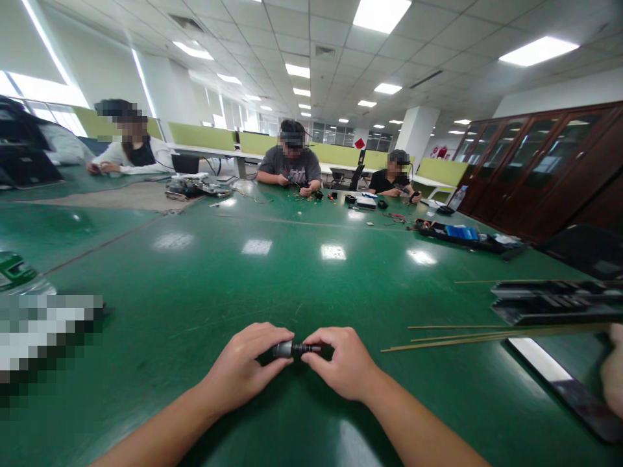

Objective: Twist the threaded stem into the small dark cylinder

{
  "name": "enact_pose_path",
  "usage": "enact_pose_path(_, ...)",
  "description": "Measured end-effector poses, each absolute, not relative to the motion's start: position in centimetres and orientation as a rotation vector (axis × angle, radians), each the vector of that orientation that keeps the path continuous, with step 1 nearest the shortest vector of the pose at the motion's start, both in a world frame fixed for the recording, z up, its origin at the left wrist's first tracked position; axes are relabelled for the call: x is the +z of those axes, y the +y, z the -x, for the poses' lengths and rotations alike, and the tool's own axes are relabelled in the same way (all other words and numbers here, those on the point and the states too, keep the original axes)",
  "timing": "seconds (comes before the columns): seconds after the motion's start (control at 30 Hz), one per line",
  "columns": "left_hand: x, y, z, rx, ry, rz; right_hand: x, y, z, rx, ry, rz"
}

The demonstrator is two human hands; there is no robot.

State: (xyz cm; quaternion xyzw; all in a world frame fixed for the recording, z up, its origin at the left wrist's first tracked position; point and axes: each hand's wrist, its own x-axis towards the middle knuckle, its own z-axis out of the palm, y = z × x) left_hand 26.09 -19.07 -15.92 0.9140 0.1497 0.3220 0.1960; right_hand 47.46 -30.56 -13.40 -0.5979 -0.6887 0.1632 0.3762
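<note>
A small cylindrical part [283,349], silvery grey at its left end and dark with ridges toward the right, lies level between my two hands, just above or on the green table [219,279]. My left hand [248,363] pinches the wide grey end between thumb and fingers. The narrower dark reddish end is gripped by the thumb and fingers of my right hand [343,363]. Between the fingertips the ridged middle shows. Whether the two ends are separate pieces is too small to tell.
Thin rods [438,338] and black metal profiles [549,305] lie at the right, near a phone-like slab [555,383] and another person's hand [613,366]. A bottle [19,275] stands left. Three people sit across the table, near a black tray [457,237] and electronic parts [195,186].
</note>
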Motion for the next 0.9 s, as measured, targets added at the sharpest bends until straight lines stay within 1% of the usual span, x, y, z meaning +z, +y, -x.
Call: enact_pose_path(0.9, -15.7, -19.02, -26.17, 0.897, 0.409, -2.554, -13.01, -30.56, -47.33, 0.437, -1.751, 1.543)
